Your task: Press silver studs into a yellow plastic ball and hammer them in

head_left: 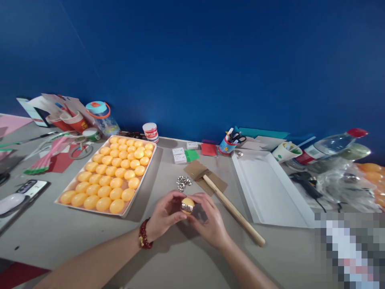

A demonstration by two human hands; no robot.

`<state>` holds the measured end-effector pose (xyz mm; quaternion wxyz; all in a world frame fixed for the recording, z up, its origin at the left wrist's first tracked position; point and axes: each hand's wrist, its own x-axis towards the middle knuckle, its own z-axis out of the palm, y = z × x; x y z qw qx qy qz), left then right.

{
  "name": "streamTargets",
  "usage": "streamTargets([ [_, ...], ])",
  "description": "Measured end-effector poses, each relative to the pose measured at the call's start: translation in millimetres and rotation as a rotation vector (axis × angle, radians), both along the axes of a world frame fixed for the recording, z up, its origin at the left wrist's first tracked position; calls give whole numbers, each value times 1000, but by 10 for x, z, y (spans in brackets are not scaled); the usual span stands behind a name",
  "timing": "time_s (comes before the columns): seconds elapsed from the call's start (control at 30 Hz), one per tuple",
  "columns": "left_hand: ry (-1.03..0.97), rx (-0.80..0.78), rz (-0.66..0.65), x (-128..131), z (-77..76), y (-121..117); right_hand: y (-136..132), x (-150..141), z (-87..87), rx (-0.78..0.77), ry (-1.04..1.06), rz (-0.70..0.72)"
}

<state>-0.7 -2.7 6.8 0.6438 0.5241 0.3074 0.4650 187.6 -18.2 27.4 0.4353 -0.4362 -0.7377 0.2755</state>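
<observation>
An orange ball (188, 201) with a shiny silver band across its front is held between my two hands, a little above the table. My left hand (166, 212), with a dark red bead bracelet at the wrist, grips it from the left with thumb and fingers. From the other side, the fingers of my right hand (208, 216) curve round it; its right edge is partly hidden. Just beyond my hands lies a small heap of silver beads or bells (183, 182). A wooden stick (234, 211) rests slantwise to the right, its far end over brown cardboard (219, 184).
On the left stands a shallow box (130, 212) filled with rows of orange balls (104, 180). To the right is a white tray (267, 188), with a black glue gun (306, 184) and a plastic bottle (327, 148) beyond it. Small white boxes (179, 155) and a pen cup (226, 145) line the back.
</observation>
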Motion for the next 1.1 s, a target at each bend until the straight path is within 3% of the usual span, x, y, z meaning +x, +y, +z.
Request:
streamTargets([
  [0.17, 330, 431, 110, -57, 71, -5, 5, 17, -23, -220, 182, 57],
  [0.27, 422, 554, 119, -77, 99, -4, -1, 24, -47, -339, 307, 109],
  [0.53, 379, 639, 55, -74, 120, 12, -16, 50, 16, -427, 362, 221],
  [0.73, 409, 635, 57, -78, 75, 8, -15, 33, 10, -499, 310, 190],
  [1.1, 473, 673, 19, -73, 95, -18, -26, 44, -2, -475, 362, 189],
])
